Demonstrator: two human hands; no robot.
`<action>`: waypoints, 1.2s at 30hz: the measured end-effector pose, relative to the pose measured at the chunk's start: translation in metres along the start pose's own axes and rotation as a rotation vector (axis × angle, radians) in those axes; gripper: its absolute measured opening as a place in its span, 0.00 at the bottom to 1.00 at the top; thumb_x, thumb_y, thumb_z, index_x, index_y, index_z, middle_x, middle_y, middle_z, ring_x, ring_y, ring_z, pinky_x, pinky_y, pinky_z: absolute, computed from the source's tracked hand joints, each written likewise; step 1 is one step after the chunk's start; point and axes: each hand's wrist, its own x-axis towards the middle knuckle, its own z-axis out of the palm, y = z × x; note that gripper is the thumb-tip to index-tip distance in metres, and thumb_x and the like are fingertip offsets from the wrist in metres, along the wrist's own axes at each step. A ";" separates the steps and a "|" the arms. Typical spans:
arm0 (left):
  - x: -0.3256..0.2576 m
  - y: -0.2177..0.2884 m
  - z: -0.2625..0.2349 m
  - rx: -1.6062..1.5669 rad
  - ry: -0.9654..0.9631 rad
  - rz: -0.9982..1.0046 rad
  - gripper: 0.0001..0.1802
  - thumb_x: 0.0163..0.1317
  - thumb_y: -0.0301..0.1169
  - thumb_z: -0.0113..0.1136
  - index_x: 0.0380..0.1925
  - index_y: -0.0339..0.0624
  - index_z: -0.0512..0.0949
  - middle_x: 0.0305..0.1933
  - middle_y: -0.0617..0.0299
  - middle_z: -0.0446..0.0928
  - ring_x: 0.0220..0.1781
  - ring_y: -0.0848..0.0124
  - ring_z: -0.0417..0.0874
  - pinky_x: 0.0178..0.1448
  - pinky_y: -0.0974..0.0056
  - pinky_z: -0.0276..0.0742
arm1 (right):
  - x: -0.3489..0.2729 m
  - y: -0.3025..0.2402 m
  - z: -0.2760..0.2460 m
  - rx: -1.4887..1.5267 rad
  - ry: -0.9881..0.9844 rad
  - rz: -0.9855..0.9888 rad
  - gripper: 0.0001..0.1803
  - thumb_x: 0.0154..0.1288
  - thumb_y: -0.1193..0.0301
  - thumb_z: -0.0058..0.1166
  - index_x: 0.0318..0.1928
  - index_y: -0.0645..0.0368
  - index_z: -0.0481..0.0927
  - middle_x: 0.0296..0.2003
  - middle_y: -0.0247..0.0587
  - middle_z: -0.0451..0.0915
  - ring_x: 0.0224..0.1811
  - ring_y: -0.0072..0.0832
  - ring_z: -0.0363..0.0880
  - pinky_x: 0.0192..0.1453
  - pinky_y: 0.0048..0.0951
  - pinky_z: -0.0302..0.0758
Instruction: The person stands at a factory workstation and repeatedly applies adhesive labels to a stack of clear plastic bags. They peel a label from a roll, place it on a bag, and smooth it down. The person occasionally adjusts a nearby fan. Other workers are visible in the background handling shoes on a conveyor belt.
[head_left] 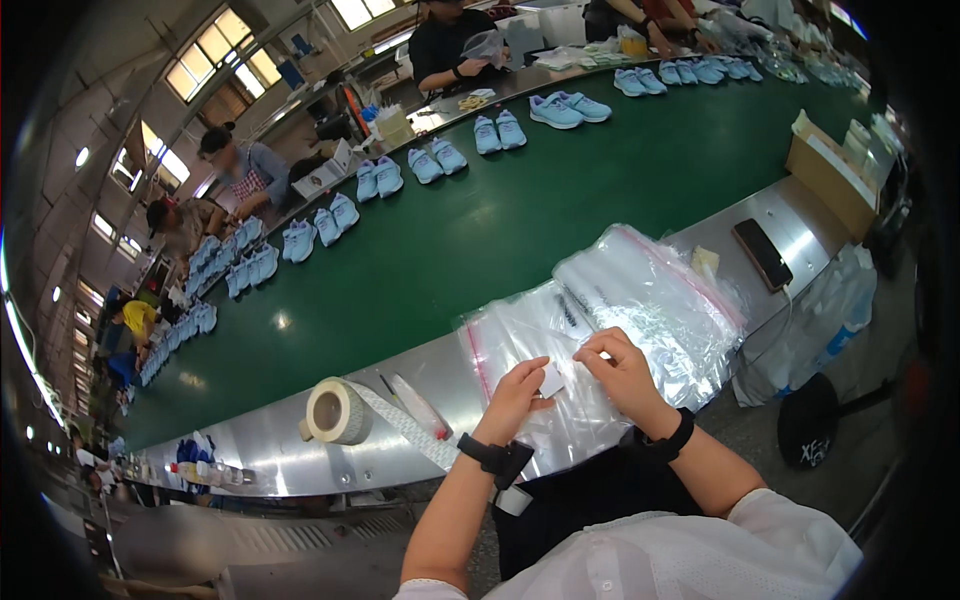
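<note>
My left hand (515, 402) pinches a small white label (552, 380) between thumb and fingers, above a clear plastic bag (500, 340) with a pink edge strip. Just to the right, my right hand (622, 378) is closed in a pinch over the bags. Whether anything is between its fingertips is too small to tell. A second stack of clear bags (640, 275) lies beyond my right hand, overlapping the first. Left of my hands stands a roll of labels (335, 412), its printed strip (405, 420) trailing toward my left wrist.
A pen-like tool (420, 405) lies beside the strip. On the metal ledge at right are a phone (762, 254) with a cable and a cardboard box (832, 175). Pairs of light-blue shoes (500, 132) line the green conveyor belt's (440, 240) far side, where several people work.
</note>
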 end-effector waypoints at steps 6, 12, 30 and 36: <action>0.027 -0.013 0.007 -0.240 -0.182 -0.123 0.18 0.69 0.36 0.40 0.52 0.35 0.66 0.38 0.60 0.73 0.43 0.64 0.80 0.37 0.62 0.81 | -0.016 -0.006 0.019 0.083 -0.301 -0.031 0.16 0.63 0.75 0.48 0.52 0.60 0.72 0.51 0.40 0.68 0.53 0.27 0.70 0.54 0.27 0.70; -0.012 -0.011 -0.007 -0.490 -0.247 -0.173 0.32 0.68 0.53 0.36 0.60 0.37 0.58 0.52 0.45 0.70 0.46 0.56 0.80 0.39 0.58 0.83 | -0.044 0.003 0.016 -0.434 -0.407 -0.413 0.35 0.48 0.69 0.64 0.57 0.61 0.64 0.54 0.48 0.67 0.55 0.46 0.68 0.62 0.39 0.63; -0.183 -0.110 -0.060 -0.412 0.838 -0.018 0.14 0.66 0.39 0.50 0.42 0.40 0.73 0.37 0.60 0.77 0.36 0.74 0.78 0.38 0.70 0.73 | 0.010 0.011 -0.095 0.355 0.453 0.189 0.11 0.66 0.65 0.44 0.37 0.59 0.76 0.35 0.31 0.76 0.36 0.19 0.72 0.35 0.22 0.69; -0.154 -0.126 -0.059 -0.362 0.547 0.112 0.16 0.69 0.39 0.44 0.40 0.36 0.72 0.35 0.61 0.78 0.35 0.74 0.78 0.38 0.72 0.72 | -0.034 0.056 -0.171 0.230 0.644 0.305 0.09 0.65 0.68 0.46 0.38 0.59 0.75 0.35 0.33 0.74 0.37 0.17 0.70 0.34 0.21 0.69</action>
